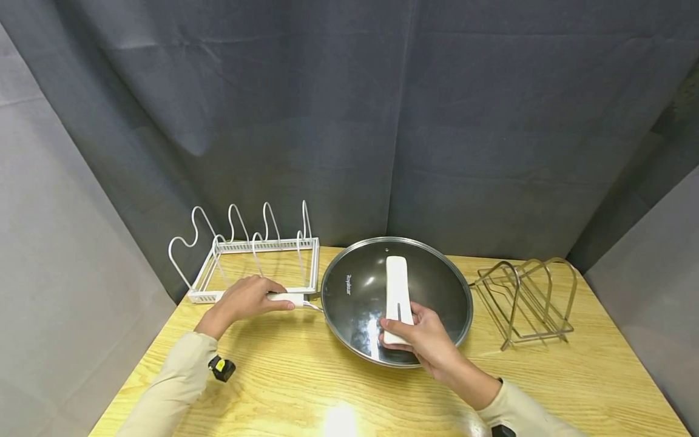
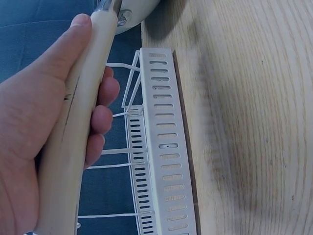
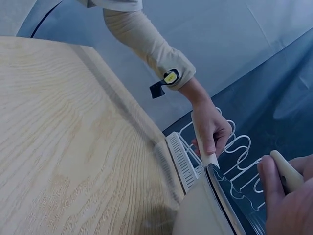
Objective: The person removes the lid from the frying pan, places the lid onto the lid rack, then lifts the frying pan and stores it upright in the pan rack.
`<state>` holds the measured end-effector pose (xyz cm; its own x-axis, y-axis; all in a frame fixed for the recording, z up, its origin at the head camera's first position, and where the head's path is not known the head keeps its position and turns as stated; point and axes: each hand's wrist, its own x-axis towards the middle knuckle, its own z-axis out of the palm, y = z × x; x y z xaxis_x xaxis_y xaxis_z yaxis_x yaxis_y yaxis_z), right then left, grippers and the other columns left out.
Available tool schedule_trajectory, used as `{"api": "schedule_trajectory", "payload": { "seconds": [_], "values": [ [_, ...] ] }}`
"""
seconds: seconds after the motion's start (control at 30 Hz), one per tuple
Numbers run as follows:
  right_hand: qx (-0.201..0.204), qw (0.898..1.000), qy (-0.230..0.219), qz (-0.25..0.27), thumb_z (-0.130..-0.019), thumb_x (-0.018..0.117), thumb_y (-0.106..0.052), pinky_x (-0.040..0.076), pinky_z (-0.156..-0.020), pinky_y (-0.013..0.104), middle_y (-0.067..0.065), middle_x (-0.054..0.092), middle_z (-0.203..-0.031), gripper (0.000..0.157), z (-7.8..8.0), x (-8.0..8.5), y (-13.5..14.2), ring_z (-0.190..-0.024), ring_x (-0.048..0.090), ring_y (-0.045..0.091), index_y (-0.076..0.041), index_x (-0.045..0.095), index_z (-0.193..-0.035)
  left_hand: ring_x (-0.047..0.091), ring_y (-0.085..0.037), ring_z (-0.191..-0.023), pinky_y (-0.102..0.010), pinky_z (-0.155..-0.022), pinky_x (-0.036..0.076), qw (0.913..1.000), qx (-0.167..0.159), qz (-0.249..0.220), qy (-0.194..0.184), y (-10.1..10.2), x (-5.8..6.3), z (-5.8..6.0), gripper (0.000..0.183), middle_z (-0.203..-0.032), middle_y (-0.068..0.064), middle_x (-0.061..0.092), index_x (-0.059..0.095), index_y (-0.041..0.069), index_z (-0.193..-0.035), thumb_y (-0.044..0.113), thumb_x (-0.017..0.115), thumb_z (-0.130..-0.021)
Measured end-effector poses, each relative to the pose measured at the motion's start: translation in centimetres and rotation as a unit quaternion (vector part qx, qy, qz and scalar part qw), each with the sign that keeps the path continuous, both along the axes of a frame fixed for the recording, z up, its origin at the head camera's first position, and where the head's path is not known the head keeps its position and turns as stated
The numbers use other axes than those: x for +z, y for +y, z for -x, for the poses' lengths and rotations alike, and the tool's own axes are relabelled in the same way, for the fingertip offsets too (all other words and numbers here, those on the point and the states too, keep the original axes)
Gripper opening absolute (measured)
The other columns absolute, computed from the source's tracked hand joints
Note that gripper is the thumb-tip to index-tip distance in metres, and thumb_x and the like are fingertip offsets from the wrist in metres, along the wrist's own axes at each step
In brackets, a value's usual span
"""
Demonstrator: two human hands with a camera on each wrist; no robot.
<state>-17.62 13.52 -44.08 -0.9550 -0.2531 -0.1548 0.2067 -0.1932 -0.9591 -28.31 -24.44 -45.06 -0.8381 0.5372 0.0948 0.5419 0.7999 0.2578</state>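
Observation:
A frying pan (image 3: 196,211) with a pale outside carries a dark glass lid (image 1: 349,321) with a metal rim. My left hand (image 1: 248,300) grips the pan's cream handle (image 2: 80,103), thumb along the top and fingers curled beneath. On the lid stands a long white handle (image 1: 397,282); my right hand (image 1: 428,340) holds its near end between thumb and fingers. Most of the pan's body is hidden under the lid in the head view. Whether the pan's base touches the table cannot be told.
Behind and left of the pan handle stands a white wire rack (image 1: 256,246) with several curved dividers. A bronze-coloured wire rack (image 1: 524,303) stands to the right of the pan. Both are on the wooden table (image 1: 284,388), and a dark curtain (image 1: 306,121) hangs along its back edge.

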Motion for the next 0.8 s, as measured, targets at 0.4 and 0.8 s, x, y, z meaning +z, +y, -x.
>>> {"api": "schedule_trajectory", "payload": {
  "seconds": [0.4,0.8],
  "values": [
    [-0.015,1.0,-0.009,0.008,-0.094,0.07,-0.002,0.06,-0.084,0.04,0.017,0.069,-0.109,0.055,-0.28,0.04,0.09,-0.086,0.075,0.023,0.015,0.038,-0.136,0.067,-0.003,-0.077,-0.04,-0.076,0.056,0.9998,-0.002,-0.009,-0.016,0.18,0.3,0.02,0.048,-0.099,0.012,0.077,0.081,0.026,-0.106,0.067,0.065,-0.089],
    [-0.053,0.998,-0.014,0.006,-0.096,0.067,0.0,0.061,-0.08,0.041,0.017,0.07,-0.104,0.044,-0.27,-0.1,-0.2,-0.08,0.075,0.027,0.015,0.045,-0.132,0.063,-0.001,-0.072,-0.037,-0.073,0.055,0.9998,-0.002,-0.009,-0.018,0.1,0.34,0.11,0.044,-0.095,0.015,0.076,0.081,0.029,-0.103,0.067,0.066,-0.088]
  ]
}}
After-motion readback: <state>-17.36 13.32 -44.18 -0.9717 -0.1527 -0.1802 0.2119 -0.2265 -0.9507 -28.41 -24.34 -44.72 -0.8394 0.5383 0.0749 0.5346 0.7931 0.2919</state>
